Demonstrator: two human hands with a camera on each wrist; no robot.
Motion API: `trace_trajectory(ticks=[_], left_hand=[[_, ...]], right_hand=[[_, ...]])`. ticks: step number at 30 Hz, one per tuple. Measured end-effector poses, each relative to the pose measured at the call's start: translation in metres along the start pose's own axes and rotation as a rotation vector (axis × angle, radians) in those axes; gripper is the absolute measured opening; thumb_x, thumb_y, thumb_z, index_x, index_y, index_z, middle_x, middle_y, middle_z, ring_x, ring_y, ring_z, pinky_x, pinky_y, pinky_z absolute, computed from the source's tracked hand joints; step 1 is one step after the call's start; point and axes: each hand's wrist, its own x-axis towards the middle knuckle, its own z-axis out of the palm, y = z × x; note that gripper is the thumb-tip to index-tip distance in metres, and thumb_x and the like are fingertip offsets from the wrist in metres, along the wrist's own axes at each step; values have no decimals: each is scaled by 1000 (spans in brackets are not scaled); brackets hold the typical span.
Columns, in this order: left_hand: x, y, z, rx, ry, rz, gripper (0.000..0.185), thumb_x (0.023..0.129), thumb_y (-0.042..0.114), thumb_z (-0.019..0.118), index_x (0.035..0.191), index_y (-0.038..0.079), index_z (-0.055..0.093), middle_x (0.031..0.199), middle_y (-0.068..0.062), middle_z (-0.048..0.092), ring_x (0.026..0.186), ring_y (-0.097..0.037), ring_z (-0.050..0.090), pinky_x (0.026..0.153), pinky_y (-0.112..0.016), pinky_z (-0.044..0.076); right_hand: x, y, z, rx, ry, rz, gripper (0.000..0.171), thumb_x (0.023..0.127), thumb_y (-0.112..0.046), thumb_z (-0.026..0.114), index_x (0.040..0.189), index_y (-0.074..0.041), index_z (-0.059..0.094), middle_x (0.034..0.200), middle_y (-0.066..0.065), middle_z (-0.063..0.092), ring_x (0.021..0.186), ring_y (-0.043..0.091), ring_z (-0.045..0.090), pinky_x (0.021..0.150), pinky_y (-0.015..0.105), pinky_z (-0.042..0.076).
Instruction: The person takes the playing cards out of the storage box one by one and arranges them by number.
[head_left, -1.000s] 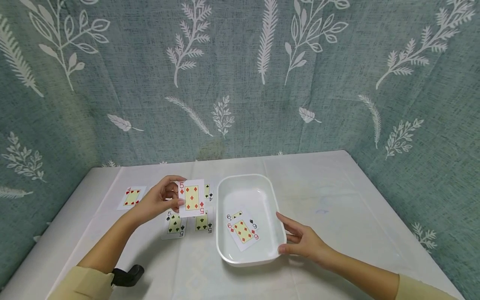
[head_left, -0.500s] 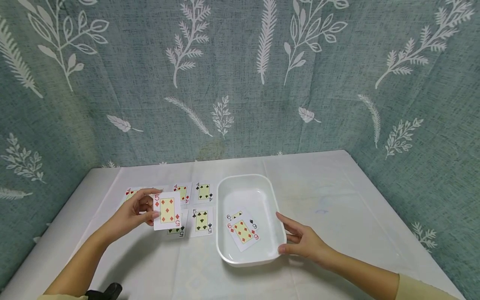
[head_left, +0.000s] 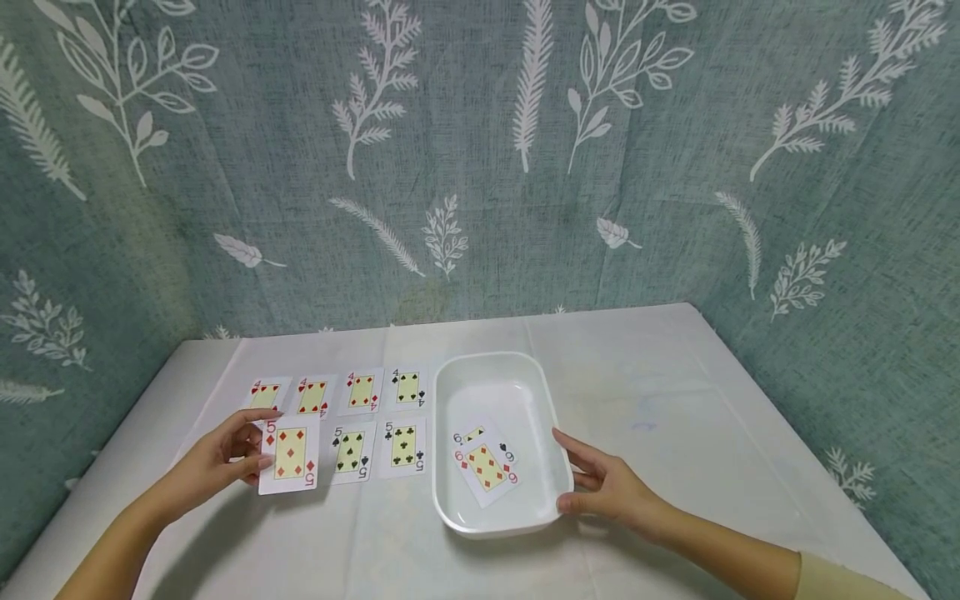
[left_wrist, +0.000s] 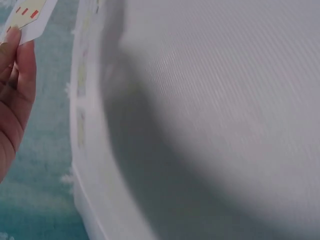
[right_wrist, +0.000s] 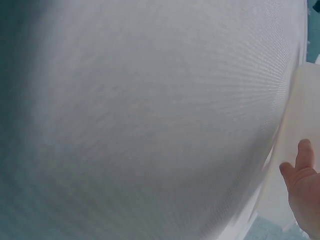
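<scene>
Your left hand pinches the five of diamonds, well left of the white tub. Your right hand rests with loose fingers on the tub's right side.

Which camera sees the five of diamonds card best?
The head view: the five of diamonds faces up, pinched by the left hand. The left wrist view catches only a corner; the right wrist view misses it.
</scene>
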Motion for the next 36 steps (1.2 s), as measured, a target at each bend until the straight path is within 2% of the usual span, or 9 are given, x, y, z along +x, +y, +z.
trace_trajectory(ticks=[4, 8, 16, 21, 26, 36], left_hand=[[-5, -6, -4, 24, 22, -29, 56, 86, -4, 64, 135, 6, 40, 88, 1, 48, 71, -9, 57, 56, -28, 54], [-6, -11, -7, 19, 14, -50, 56, 86, -3, 64, 136, 9, 41, 89, -1, 48, 72, -8, 56, 57, -28, 54], [1, -22, -3, 32, -17, -155, 58, 87, 3, 65, 137, 5, 37, 90, -7, 46, 74, -7, 55, 57, -28, 53], [5, -26, 1, 103, -16, -169, 59, 85, 4, 67, 134, -3, 35, 89, -7, 48, 73, -5, 54, 57, -26, 52], [9, -27, 4, 186, -8, -178, 61, 83, 5, 70, 133, -5, 37, 87, -8, 50, 71, -3, 52, 57, -23, 49], [15, -30, 5, 205, -43, -256, 60, 83, 4, 69, 134, -2, 37, 87, -10, 51, 68, -5, 52, 55, -24, 48]], right_hand=[[-1, -1, 1, 7, 2, -1, 92, 78, -15, 77, 148, 1, 21, 145, 33, 29, 123, 45, 46, 85, 31, 52], [-1, -1, 2, 7, 4, 1, 91, 78, -15, 77, 148, 1, 21, 145, 33, 28, 123, 44, 47, 86, 32, 52], [-1, -1, 0, 27, -15, -23, 90, 80, -11, 76, 149, 1, 20, 144, 34, 29, 123, 46, 45, 85, 32, 52], [-2, -1, 0, 23, -13, -19, 90, 79, -11, 76, 148, 1, 20, 144, 35, 29, 123, 46, 46, 85, 31, 52], [-2, -1, 0, 25, -6, -2, 91, 79, -11, 76, 149, 1, 20, 145, 34, 28, 124, 45, 45, 85, 31, 52], [-2, 0, -1, 15, -8, 0, 90, 79, -10, 76, 149, -1, 20, 145, 32, 29, 123, 41, 48, 85, 31, 52]])
